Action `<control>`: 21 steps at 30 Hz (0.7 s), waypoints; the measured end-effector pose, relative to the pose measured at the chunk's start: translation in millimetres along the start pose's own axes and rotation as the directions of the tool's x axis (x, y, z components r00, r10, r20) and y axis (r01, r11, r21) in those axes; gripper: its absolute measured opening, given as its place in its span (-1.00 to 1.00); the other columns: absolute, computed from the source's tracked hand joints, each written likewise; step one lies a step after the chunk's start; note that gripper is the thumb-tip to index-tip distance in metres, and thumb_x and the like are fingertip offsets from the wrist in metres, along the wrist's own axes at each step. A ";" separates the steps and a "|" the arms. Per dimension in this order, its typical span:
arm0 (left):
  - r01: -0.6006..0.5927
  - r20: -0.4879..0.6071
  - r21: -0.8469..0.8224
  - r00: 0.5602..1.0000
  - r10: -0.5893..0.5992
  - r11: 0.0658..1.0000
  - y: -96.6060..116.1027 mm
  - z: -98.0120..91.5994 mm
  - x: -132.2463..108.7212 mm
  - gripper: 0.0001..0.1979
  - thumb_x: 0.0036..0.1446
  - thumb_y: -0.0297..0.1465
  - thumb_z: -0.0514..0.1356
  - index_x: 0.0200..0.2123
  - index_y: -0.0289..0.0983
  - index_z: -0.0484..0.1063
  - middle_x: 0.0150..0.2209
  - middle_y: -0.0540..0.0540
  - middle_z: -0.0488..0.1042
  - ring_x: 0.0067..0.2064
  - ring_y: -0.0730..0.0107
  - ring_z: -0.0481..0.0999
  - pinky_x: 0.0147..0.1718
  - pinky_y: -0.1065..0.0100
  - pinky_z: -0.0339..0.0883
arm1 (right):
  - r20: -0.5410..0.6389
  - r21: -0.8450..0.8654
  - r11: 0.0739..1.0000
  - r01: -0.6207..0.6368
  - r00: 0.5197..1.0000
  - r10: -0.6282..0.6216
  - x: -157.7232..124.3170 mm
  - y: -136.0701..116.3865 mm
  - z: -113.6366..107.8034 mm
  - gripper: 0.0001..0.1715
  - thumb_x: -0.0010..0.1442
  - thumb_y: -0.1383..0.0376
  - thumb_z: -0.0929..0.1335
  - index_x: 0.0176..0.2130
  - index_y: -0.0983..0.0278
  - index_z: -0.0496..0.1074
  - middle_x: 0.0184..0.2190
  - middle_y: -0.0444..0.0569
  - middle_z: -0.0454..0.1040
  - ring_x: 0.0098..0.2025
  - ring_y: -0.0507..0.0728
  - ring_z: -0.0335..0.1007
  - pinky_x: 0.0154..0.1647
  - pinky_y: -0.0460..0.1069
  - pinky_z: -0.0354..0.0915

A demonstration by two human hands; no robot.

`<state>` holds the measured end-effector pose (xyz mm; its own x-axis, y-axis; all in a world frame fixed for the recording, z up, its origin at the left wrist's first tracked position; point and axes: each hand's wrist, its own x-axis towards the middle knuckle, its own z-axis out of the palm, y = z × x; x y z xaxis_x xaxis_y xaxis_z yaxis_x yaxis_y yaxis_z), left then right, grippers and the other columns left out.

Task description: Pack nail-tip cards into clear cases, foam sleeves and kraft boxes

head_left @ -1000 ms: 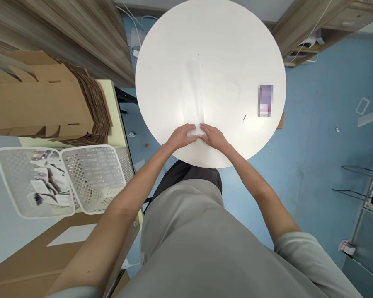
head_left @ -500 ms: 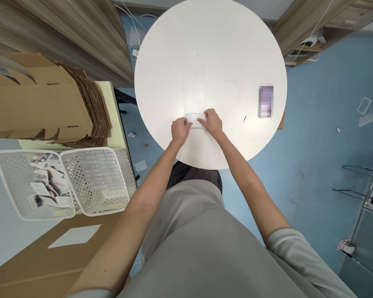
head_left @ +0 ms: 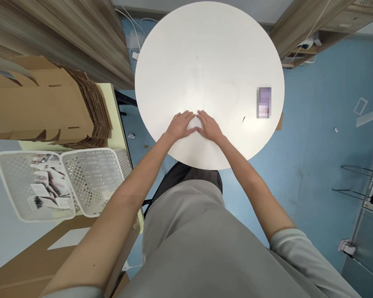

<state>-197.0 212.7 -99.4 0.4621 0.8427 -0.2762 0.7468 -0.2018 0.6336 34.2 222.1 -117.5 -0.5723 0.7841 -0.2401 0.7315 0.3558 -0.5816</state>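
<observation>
My left hand lies flat near the front of the round white table, fingers together and stretched forward. Mirroring it, my right hand also rests flat, with the two thumbs meeting at the front. Under and between them is a thin whitish, see-through flat piece, mostly covered by the palms; its exact kind cannot be made out. Neither hand is closed around anything. Farther right on the table lies a blurred purple rectangular item, apart from both hands.
At the left, stacked flat cardboard boxes stand behind two white baskets: one basket with small packets, another basket with clear plastic pieces. A big carton is below them. A wire rack stands at the right.
Both hands have gone from pinching the flat piece's two ends to lying flat over it, fingers extended. They have moved closer together, thumbs now meeting.
</observation>
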 end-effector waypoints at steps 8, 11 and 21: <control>-0.023 0.023 0.036 0.999 0.022 0.999 11.5 29.0 -50.9 -0.26 0.37 -0.21 0.25 0.54 -0.29 0.30 0.54 -0.33 0.33 0.59 -0.14 0.26 0.55 -0.16 0.10 | 0.013 -0.034 0.998 0.051 0.999 -0.050 -59.8 -10.1 31.4 -0.20 0.60 -0.09 0.24 0.53 0.35 0.24 0.63 0.35 0.10 0.70 0.42 -0.03 0.60 0.42 0.17; 0.007 0.070 0.015 0.998 -0.008 1.000 17.7 32.2 -68.4 -0.26 0.36 -0.16 0.25 0.53 -0.27 0.35 0.54 -0.28 0.35 0.57 -0.11 0.30 0.51 -0.08 0.22 | 0.021 -0.011 0.999 0.048 0.999 -0.048 -82.5 -21.7 32.5 -0.24 0.61 -0.07 0.24 0.53 0.30 0.27 0.61 0.31 0.16 0.67 0.38 0.05 0.59 0.38 0.22; 0.320 0.087 -0.145 0.947 -0.310 0.936 22.4 3.2 -50.5 -0.46 0.48 0.04 0.10 0.09 -0.22 0.67 0.04 -0.28 0.73 0.09 -0.19 0.67 0.12 0.00 0.49 | 0.028 0.062 0.972 -0.225 0.974 0.224 -50.8 -34.7 6.1 -0.37 0.66 -0.08 0.13 0.37 0.23 0.39 0.29 0.21 0.56 0.29 0.36 0.51 0.18 0.23 0.56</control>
<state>-202.2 164.1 -73.5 0.2475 0.8168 -0.5211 0.7780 0.1530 0.6094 35.6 166.7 -89.9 -0.4042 0.8291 -0.3862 0.8174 0.1380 -0.5593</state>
